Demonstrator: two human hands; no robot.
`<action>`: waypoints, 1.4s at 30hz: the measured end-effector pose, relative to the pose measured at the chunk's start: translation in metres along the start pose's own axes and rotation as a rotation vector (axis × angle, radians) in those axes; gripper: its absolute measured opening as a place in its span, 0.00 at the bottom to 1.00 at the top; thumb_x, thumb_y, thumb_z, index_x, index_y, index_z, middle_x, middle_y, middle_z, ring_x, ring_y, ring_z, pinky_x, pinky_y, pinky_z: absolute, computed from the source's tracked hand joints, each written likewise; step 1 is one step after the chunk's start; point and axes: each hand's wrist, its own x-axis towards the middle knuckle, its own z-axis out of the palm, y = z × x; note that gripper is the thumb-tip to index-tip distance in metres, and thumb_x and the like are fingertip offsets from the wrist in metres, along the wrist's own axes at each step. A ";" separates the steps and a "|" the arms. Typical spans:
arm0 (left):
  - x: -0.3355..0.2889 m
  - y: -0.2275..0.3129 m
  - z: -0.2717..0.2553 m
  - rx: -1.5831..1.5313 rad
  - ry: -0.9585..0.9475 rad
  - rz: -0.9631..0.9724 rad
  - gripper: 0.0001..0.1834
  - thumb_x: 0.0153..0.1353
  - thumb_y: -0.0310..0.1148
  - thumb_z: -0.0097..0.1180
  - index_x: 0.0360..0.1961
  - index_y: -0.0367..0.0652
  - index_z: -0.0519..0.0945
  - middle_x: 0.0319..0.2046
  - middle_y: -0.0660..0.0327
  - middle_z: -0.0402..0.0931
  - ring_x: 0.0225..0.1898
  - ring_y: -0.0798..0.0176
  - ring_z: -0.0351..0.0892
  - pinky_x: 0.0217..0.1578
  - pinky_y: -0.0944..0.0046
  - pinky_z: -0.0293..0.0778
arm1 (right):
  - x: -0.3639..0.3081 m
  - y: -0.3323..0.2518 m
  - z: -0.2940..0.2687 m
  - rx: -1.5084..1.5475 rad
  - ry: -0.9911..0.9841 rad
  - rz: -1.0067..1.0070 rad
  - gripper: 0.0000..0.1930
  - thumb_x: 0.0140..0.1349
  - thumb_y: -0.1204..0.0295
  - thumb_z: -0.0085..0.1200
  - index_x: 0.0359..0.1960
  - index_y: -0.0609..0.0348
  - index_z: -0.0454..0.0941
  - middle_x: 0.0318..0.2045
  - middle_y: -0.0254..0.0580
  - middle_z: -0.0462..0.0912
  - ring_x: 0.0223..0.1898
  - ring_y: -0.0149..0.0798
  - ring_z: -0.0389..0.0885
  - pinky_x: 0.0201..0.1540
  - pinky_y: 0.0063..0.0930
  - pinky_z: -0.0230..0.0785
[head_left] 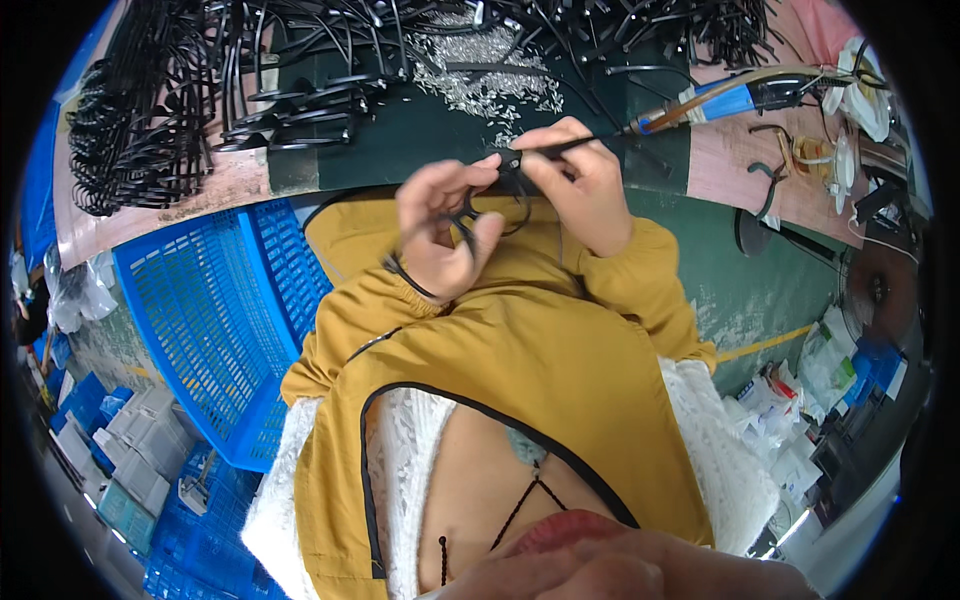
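Observation:
In front of my body I hold a black eyeglass frame (468, 222) over the table's near edge. My left hand (440, 225) is curled round it, slightly blurred, with thumb and fingertips at the rims. My right hand (580, 185) pinches the frame's upper corner, closed on it with the fingertips close to those of my left hand. A thin black piece runs from my right fingers toward the tip of a tool with a blue-wrapped handle (725, 103); whether it belongs to the frame or the tool I cannot tell. Small silvery pieces (480, 85) lie in a heap beyond my hands.
Black eyeglass frames (140, 130) are piled at the left of the table; more black parts (680, 30) lie along the back. A dark green mat (400, 140) covers the middle. Blue plastic baskets (200, 310) stand below at left. Bags (785, 430) lie at lower right.

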 end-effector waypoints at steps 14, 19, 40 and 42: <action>0.042 0.029 -0.031 -0.162 0.245 -0.591 0.19 0.75 0.35 0.44 0.55 0.30 0.74 0.31 0.52 0.82 0.33 0.56 0.88 0.35 0.66 0.85 | 0.190 -0.055 0.000 -0.806 0.275 -0.500 0.06 0.63 0.70 0.57 0.29 0.58 0.80 0.31 0.48 0.80 0.37 0.55 0.82 0.42 0.47 0.76; 0.044 0.026 -0.034 -0.159 0.220 -0.581 0.26 0.78 0.45 0.37 0.55 0.29 0.75 0.30 0.53 0.81 0.32 0.57 0.87 0.33 0.66 0.83 | 0.091 -0.089 -0.036 -0.358 0.335 -0.636 0.09 0.63 0.82 0.60 0.43 0.66 0.87 0.34 0.39 0.84 0.33 0.30 0.79 0.37 0.22 0.68; 0.035 0.026 0.004 -0.406 -0.119 -1.330 0.24 0.69 0.30 0.45 0.60 0.27 0.77 0.19 0.53 0.79 0.20 0.56 0.83 0.26 0.64 0.81 | -0.006 0.021 -0.010 0.147 0.069 -0.091 0.04 0.65 0.85 0.58 0.40 0.73 0.81 0.41 0.42 0.82 0.36 0.29 0.82 0.40 0.21 0.77; 0.036 0.027 0.006 -0.397 -0.129 -1.300 0.23 0.69 0.30 0.45 0.60 0.27 0.77 0.19 0.54 0.79 0.20 0.56 0.83 0.25 0.64 0.81 | -0.002 0.017 -0.013 0.072 0.028 -0.125 0.03 0.65 0.85 0.58 0.39 0.73 0.81 0.40 0.42 0.82 0.34 0.29 0.82 0.38 0.20 0.77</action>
